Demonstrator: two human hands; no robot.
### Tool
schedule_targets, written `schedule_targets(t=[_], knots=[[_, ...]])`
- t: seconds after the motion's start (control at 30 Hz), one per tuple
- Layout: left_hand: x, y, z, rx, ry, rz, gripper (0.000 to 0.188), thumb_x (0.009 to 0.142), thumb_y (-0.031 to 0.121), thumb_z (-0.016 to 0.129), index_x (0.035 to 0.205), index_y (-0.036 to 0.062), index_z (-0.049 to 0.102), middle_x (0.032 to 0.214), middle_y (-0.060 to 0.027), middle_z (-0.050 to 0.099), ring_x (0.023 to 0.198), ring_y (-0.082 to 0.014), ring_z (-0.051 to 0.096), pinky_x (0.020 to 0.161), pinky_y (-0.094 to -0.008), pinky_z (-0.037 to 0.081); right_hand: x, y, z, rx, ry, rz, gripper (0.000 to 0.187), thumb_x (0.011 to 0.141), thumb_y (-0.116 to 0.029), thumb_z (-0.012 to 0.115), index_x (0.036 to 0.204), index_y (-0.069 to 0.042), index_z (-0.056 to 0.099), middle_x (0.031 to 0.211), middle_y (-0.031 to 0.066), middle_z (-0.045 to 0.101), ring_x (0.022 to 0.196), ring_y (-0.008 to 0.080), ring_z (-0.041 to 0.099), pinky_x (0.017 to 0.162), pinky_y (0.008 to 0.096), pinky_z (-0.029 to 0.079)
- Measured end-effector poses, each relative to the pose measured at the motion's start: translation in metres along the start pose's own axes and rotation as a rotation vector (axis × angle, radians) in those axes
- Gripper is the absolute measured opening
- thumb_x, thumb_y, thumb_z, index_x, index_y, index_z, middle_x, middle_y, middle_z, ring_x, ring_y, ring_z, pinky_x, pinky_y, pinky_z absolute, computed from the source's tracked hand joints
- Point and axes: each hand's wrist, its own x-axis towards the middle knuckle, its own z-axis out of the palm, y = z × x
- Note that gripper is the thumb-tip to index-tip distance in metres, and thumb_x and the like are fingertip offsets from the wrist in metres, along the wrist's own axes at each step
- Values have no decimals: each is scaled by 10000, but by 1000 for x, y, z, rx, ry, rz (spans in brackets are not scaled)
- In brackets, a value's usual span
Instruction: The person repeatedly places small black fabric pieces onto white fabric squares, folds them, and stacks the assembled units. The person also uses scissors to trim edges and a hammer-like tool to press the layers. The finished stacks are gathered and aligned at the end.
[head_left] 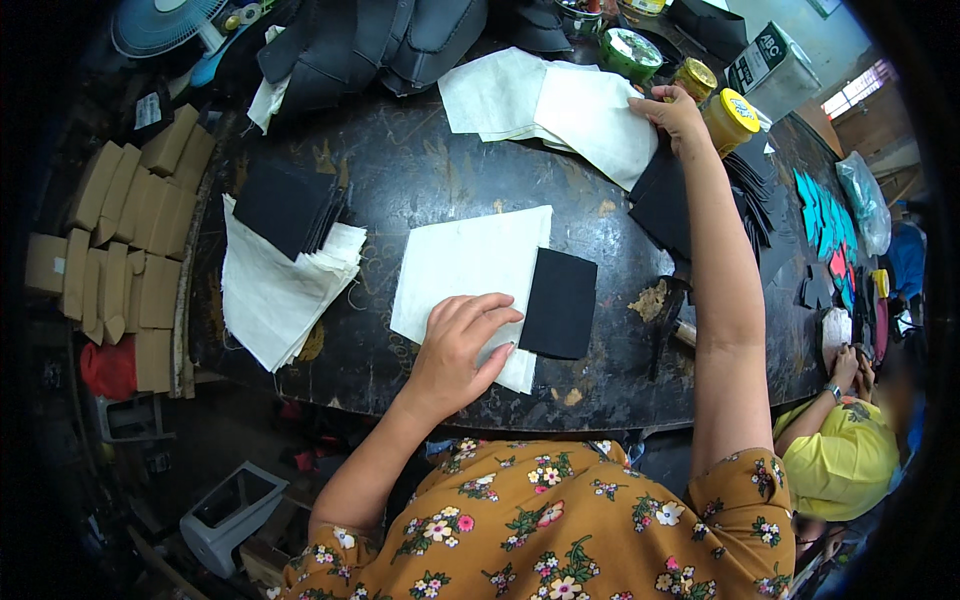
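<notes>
A white sheet (470, 275) is pressed flat by the spread left hand (462, 345) while the right hand (672, 112) pinches another sheet (590, 115), best lifted singly.

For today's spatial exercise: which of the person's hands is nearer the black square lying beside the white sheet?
Left. The left hand presses the white sheet right beside the black square; the right hand reaches far up the table.

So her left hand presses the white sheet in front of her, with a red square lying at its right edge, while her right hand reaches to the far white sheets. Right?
Nearly. In the head view the square is black, not red. The left hand does press the white sheet, and the right hand reaches the far white sheets.
</notes>
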Motion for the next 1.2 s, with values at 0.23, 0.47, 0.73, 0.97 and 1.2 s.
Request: schedule_targets(t=[0.23, 0.47, 0.73, 0.97, 1.2], knots=[[-1, 0, 0, -13, 7, 3, 395, 860, 83, 784, 1248, 93, 712, 1376, -98, 691, 1290, -313, 622, 1135, -457, 407, -7, -8, 0, 303, -98, 55, 707, 736, -105, 997, 1323, -23, 611, 1033, 52, 721, 875, 141, 683, 800, 262, 572], [28, 16, -23, -58, 111, 37, 432, 873, 41, 773, 1297, 60, 690, 1356, -163, 688, 1298, -360, 643, 1109, -456, 490, -51, -35, 1, 355, -249, -326, 507, 858, -41, 870, 1317, -54, 653, 1037, 22, 742, 917, 110, 671, 906, 287, 512], [218, -9, -47, 1, 455, 338, 552, 935, 185, 768, 1454, 52, 634, 1381, -172, 676, 1276, -336, 664, 1087, -445, 524, -115, -60, 10, 337, -488, -527, 523, 890, 22, 804, 1374, -55, 621, 1012, -32, 618, 955, 65, 600, 896, 237, 520], [318, -22, -19, -74, 128, 152, 302, 926, 221, 784, 1181, 61, 792, 1091, -145, 803, 1044, -281, 759, 936, -408, 579, -131, -55, 10, 379, -450, -512, 529, 900, 29, 801, 1389, -50, 613, 1097, -1, 653, 1006, 78, 626, 946, 267, 547], [310, -18, -29, -139, 357, 324, 133, 978, 143, 738, 1014, 20, 702, 912, -92, 766, 866, -196, 743, 825, -352, 581, -116, -34, 6, 341, -286, -534, 552, 959, -90, 806, 1463, -66, 581, 1161, 31, 677, 1053, 108, 673, 984, 305, 565]])
